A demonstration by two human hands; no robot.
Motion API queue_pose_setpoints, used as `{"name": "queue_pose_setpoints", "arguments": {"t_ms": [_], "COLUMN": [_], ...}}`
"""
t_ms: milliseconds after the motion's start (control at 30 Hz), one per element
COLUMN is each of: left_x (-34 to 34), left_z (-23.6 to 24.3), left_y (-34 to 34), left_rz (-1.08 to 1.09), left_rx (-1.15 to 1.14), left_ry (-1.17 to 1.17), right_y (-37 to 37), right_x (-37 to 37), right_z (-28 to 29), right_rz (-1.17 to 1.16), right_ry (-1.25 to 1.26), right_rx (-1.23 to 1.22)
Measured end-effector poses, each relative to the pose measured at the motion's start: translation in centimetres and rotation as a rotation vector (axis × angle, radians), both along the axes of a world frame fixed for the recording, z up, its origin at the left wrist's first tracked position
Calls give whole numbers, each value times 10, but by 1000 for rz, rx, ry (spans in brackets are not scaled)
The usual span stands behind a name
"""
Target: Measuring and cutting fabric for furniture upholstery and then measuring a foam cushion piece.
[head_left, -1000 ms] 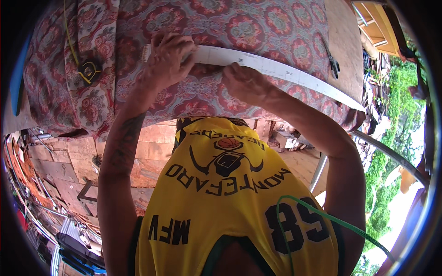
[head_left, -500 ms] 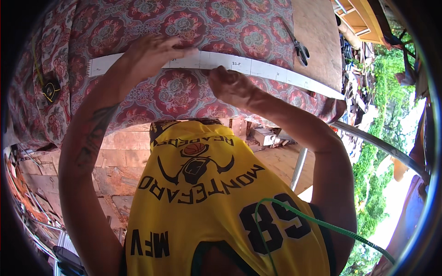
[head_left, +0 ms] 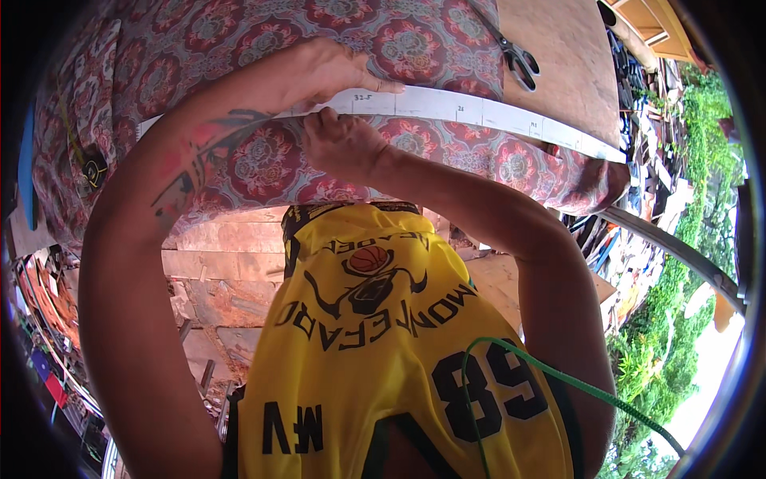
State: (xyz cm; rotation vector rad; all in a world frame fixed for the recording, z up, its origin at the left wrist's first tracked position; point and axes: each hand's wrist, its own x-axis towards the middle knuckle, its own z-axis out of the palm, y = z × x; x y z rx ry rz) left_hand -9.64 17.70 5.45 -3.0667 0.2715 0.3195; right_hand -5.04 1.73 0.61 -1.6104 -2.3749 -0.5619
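Note:
A long, slightly curved white measuring strip with handwritten marks lies across patterned red and grey floral fabric. My left hand rests over the strip from its far side, thumb stretched along the upper edge and fingers apart. Its forearm hides much of the strip's left part. Against the near edge, my right hand is closed, its fingertips pinched together close below the left hand. Whatever it may hold is hidden. Black-handled scissors lie at the fabric's far right edge.
A black and yellow tape measure sits on the fabric at the left. Bare wooden board shows at the right, beyond the fabric. A green cord hangs across my yellow jersey. A metal bar runs along the right.
My left hand has slid right along the strip and come down onto it. The right hand has shifted left along the near edge. My view has moved a little.

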Motion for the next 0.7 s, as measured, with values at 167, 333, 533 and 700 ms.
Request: {"name": "queue_pose_setpoints", "arguments": {"t_ms": [167, 333, 533, 700], "left_x": [26, 31, 27, 27], "left_z": [3, 3, 5, 4], "left_y": [-10, -12, -13, -16], "left_rz": [-36, -15, 61, -8], "left_rx": [86, 4, -112, -21], "left_ry": [95, 89, 187, 44], "right_y": [-1, 1, -5, -67], "right_x": [0, 8, 25, 103], "right_z": [14, 14, 19, 32], "right_rz": [13, 61, 132, 66], "right_ry": [-20, -8, -30, -153], "right_rx": [-203, -270, -338, -392]}}
